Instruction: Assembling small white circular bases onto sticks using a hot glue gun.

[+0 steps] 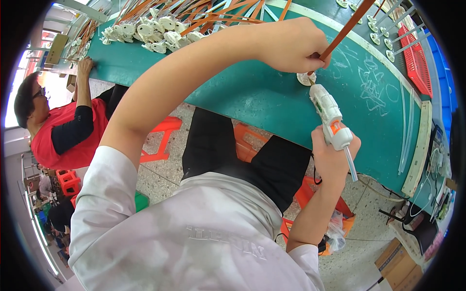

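Observation:
My left hand (297, 44) reaches over the green tabletop (242, 85) with its fingers closed round a long brown strip (345, 33). The strip's lower end comes down at a small round cream-white piece (303, 79) on the table. In my right hand (334, 154) is a white hot glue gun (326, 105) with an orange part. Its nozzle points at the round piece and looks very near or touching it; I cannot tell which. A translucent glue stick (350, 166) sticks out of the gun's rear. My left fingertips partly hide the strip's lower end.
A pile of cream-white round parts (160, 31) lies on the table with brown and pale strips (228, 17). Whitish glue strings (374, 89) mark the right side, near loose clear sticks (405, 131). A red basket (415, 60) stands far right. A co-worker (63, 119) sits at left.

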Demonstrator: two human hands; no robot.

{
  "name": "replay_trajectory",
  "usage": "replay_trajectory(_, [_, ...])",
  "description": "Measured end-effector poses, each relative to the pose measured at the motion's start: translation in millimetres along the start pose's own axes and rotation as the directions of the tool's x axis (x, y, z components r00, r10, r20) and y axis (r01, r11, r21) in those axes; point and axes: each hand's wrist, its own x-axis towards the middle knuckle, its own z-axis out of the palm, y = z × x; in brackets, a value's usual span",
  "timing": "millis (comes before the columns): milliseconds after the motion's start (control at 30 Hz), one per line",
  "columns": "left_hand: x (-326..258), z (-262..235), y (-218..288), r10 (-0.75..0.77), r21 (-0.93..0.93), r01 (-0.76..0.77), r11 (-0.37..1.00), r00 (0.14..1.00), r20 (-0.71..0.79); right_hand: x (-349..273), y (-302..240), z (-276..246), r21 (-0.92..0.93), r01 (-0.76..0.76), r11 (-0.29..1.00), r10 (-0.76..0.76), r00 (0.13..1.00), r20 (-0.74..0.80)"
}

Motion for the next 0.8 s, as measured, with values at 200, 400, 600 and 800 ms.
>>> replay_trajectory(200, [-7, -3, 3, 0.002, -0.02, -0.003, 1.0, 1.0, -0.025, 1, -9, -4, -0.006, -0.069, 0.998, 0.069, 0.996, 0.061])
replay_trajectory(400, [-8, -11, 11, -0.001, -0.01, 0.001, 1.0, 1.0, -0.005, 3, -11, -1, -0.071, -0.018, 0.997, 0.02, 0.999, 0.031])
replay_trajectory(600, [-1, -27, 3, -0.037, 0.002, 0.037, 0.999, 0.997, -0.061, 7, 4, -17, -0.115, -0.005, 0.993, -0.012, 0.989, -0.147])
replay_trajectory(800, [63, -64, -26, -0.224, -0.176, 0.176, 0.968, 0.926, -0.304, 32, 36, -49, -0.341, -0.001, 0.94, -0.136, 0.916, -0.378])
